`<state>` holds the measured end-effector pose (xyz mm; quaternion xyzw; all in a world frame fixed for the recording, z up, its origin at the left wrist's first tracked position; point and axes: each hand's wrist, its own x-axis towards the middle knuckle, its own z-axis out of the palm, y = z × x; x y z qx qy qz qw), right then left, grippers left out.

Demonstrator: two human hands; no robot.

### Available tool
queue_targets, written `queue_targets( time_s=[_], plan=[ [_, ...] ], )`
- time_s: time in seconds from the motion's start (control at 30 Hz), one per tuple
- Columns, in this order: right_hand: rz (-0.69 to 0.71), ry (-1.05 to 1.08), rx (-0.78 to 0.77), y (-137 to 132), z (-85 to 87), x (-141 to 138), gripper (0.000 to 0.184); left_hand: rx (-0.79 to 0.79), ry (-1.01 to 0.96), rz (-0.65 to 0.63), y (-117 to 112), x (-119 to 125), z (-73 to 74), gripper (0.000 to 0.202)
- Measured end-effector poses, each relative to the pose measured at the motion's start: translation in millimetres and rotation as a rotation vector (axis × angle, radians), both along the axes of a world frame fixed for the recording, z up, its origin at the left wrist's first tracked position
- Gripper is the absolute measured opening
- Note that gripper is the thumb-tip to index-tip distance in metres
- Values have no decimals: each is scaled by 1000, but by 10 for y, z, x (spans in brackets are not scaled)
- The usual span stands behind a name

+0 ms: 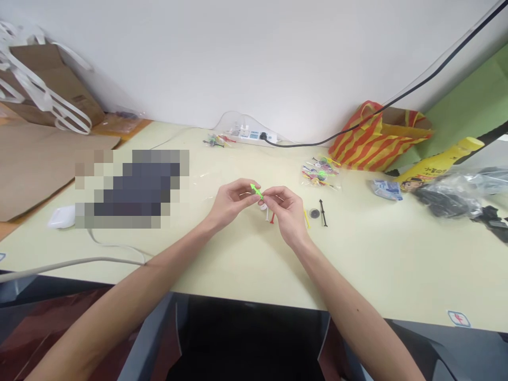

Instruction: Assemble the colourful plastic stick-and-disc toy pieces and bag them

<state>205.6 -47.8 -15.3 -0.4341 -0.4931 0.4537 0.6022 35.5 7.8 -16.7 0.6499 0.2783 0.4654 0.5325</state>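
A slim, bright green arrow-shaped piece [255, 189] is held just above a pale tabletop [254, 270], near its middle, tilted so that its pointed head is up and to the left. Both hands are together on it: the left hand [230, 202] pinches it between thumb and fingers, and the right hand [289, 214] grips its lower end with the fingertips. The step in hand looks like close two-handed fingertip work on this one piece; whether another part is joined to it is too small to tell. From here, the next move seems to call for one hand steadying the piece while the other makes small, light adjustments, since so thin a part could slip. Just below the fingers lie a white piece [267, 214] and a red stick [272, 218], partly hidden. Beside the right wrist are a yellow stick [307, 218], a dark round disc [315, 213] and a black stick [323, 214]. Farther back on the right sits a clear bag of coloured pieces [320, 174], near a red-and-yellow striped bag [359, 143] and a yellow bottle [440, 163]. A white power strip [254, 138] runs along the wall; a small white case [62, 217] lies far left.
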Motion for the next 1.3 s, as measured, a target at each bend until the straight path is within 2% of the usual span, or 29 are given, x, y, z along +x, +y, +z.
queue_targets(
  time_s=[0.17,0.27,0.47,0.6,0.8,0.93,1.1,1.3],
  plan=[
    [19,-10,-26,-38,39,-37,27,3,-6,-35,-27,13,15,28],
    [9,-91,-21,-58,46,-40,24,-1,2,-34,-18,6,4,27],
    [-92,-372,166,-83,52,-11,13,50,26,-4,14,-19,-10,23],
    [-114,-444,200,-93,56,-7,11,42,0,-31,24,-25,-14,22],
    [-129,-349,197,-68,57,17,11,8,20,-18,41,-30,-43,26],
    [-103,-216,105,-10,16,48,14,-33,-4,-34,44,-22,-47,29],
    [-40,-63,-2,29,-10,69,25,-7,13,-54,33,-24,-29,32],
    [-9,-9,-66,30,10,98,32,-18,58,-60,23,-53,-18,36]
  ],
)
